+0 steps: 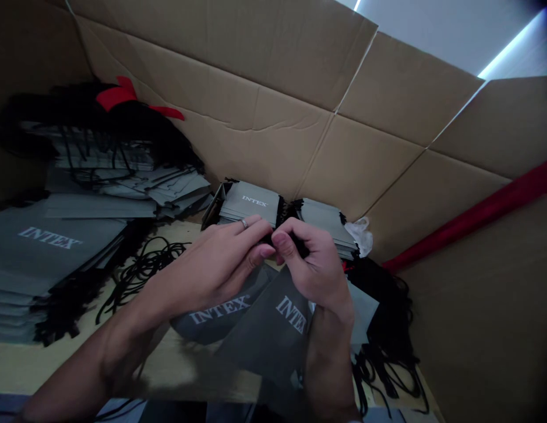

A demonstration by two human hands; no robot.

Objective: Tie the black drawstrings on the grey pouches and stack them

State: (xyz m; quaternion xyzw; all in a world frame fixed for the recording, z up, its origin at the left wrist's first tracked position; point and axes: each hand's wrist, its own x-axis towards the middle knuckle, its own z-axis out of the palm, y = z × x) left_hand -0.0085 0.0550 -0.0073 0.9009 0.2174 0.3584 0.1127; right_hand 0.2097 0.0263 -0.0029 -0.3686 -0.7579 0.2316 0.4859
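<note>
- On the left, a stack of grey INTEX bags (53,252) lay with black cord ends bunched along its near right edge.
- Beside it, loose black cords (145,267) sprawled on the pale tabletop (202,379).
- My left forearm slanted up from the near left corner, reaching far and right.
- My left hand (229,255), ringed on one finger, was turned back-up, its fingers half extended and close together, the thumb drawn near them. A dark piece (269,238) showed at the tips; I can't tell whether this hand gripped it.
- Under that wrist lay one grey bag (211,317); just right, overlapping it, a second grey bag (264,335) ran up to my right hand.
- My right hand (311,261) was curled nearly into a fist, thumb and forefinger pinching the dark piece, its far side hidden.
- My right forearm rose steeply from the near edge, wrist bent leftward.
- Further right, a black bundle (385,323) trailed cords over the tabletop.
</note>
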